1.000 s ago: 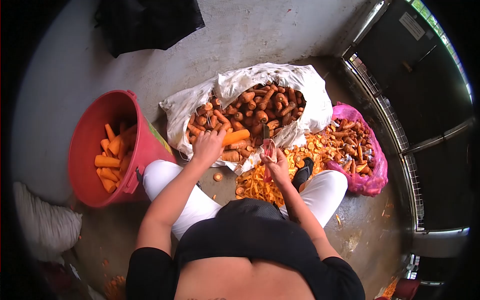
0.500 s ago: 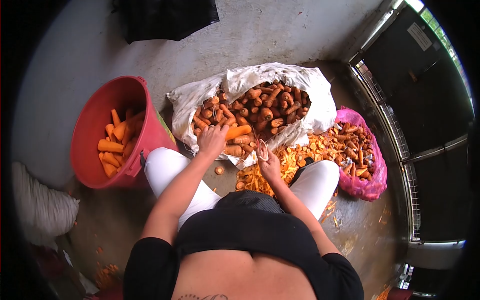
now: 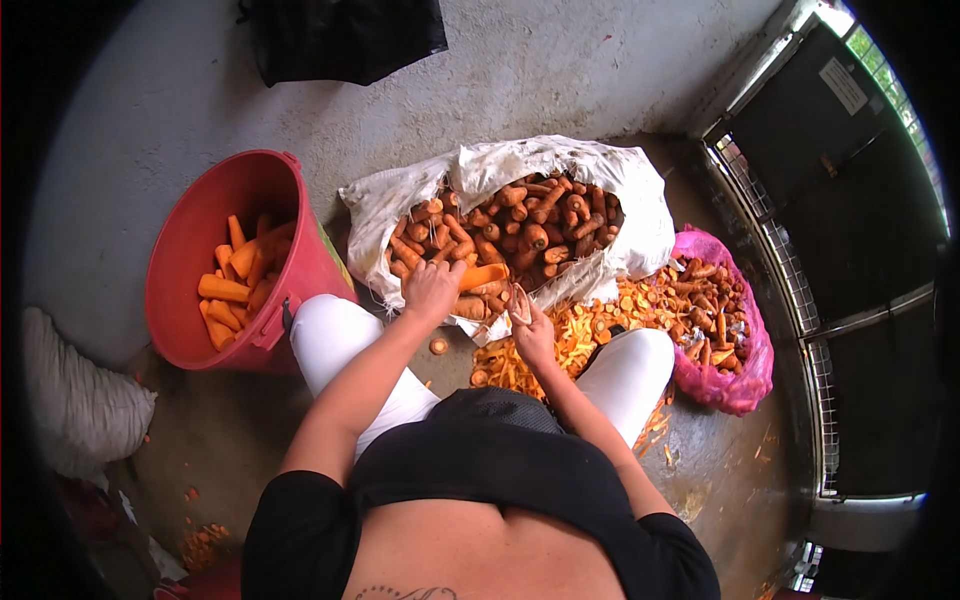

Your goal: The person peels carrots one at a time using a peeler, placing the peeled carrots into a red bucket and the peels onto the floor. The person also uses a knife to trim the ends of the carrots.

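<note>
My left hand [image 3: 432,290] is closed around the thick end of a smooth, bright orange peeled carrot [image 3: 484,277], which points right over the front of the white sack. Just right of the carrot's tip is my right hand [image 3: 533,335], fingers closed on a small pale looped tool [image 3: 519,306]; its exact kind cannot be made out. The white sack [image 3: 640,205] lies torn open in front of me, full of rough unpeeled carrots [image 3: 535,236]. Beneath my right hand, orange peelings [image 3: 510,362] and cut carrot ends are heaped on the floor.
A red bucket [image 3: 172,290] with peeled carrots [image 3: 222,289] stands at my left. To the right sits a pink plastic bag [image 3: 757,370] of carrot scraps. A pale full sack [image 3: 85,400] lies far left, and a black bag [image 3: 345,45] hangs on the wall.
My right hand with its tool has come slightly closer to the carrot's tip. My left hand keeps its hold on the carrot. The whole view has shifted a little.
</note>
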`<action>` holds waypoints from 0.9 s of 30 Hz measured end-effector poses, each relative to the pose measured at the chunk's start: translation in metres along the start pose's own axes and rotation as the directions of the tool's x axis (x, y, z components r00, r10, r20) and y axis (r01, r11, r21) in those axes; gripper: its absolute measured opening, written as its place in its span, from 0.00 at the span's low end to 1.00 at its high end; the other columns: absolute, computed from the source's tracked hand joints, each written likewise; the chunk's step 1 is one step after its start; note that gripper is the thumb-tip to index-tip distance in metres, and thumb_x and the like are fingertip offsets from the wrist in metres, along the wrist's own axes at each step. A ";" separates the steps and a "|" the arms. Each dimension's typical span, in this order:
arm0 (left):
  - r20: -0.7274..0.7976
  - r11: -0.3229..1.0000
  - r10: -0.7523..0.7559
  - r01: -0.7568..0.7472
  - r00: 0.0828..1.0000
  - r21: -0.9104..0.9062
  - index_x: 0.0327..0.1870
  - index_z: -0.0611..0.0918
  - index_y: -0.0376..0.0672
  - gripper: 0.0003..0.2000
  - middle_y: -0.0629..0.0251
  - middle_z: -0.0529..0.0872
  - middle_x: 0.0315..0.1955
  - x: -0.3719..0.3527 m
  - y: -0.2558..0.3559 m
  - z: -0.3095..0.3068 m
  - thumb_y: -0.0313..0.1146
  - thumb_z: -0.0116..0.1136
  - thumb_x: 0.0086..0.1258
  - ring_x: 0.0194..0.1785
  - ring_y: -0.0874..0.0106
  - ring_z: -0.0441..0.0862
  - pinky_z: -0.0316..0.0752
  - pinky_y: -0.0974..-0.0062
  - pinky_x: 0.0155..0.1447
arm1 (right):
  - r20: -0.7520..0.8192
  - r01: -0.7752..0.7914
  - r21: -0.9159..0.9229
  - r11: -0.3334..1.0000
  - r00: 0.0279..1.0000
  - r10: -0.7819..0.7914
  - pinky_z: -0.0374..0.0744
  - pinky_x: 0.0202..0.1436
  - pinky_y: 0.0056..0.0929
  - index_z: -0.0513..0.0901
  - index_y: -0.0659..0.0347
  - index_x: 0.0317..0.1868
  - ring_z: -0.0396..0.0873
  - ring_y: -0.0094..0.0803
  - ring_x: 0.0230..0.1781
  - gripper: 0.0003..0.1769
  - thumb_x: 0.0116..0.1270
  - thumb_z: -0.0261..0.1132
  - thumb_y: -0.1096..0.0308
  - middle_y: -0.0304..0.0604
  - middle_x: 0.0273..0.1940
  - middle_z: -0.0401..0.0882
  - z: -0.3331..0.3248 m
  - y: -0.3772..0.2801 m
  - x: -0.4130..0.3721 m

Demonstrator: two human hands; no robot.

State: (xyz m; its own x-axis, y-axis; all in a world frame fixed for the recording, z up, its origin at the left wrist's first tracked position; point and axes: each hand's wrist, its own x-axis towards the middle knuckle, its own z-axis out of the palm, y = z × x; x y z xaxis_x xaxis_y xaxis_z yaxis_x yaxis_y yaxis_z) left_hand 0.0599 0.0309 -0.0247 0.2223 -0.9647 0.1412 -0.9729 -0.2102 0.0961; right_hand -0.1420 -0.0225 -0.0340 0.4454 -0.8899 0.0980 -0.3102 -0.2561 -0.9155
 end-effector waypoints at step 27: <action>-0.065 0.995 0.002 -0.009 0.998 -0.103 0.44 0.76 0.47 0.18 0.63 0.82 0.34 -0.009 0.017 0.002 0.29 0.66 0.50 0.41 0.63 0.82 0.66 0.60 0.54 | 0.017 -0.174 -0.152 0.973 0.984 0.179 0.75 0.35 0.40 0.83 0.57 0.43 0.80 0.53 0.33 0.18 0.67 0.60 0.51 0.57 0.29 0.80 -0.007 0.029 -0.005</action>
State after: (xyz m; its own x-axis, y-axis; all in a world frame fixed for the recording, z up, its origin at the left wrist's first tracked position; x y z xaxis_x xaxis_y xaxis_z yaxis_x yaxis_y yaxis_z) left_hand 0.0409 0.0352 -0.0265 0.2239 -0.9527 0.2056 -0.9631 -0.1840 0.1963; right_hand -0.1595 -0.0280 -0.0587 0.3973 -0.9147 -0.0738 -0.5071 -0.1517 -0.8484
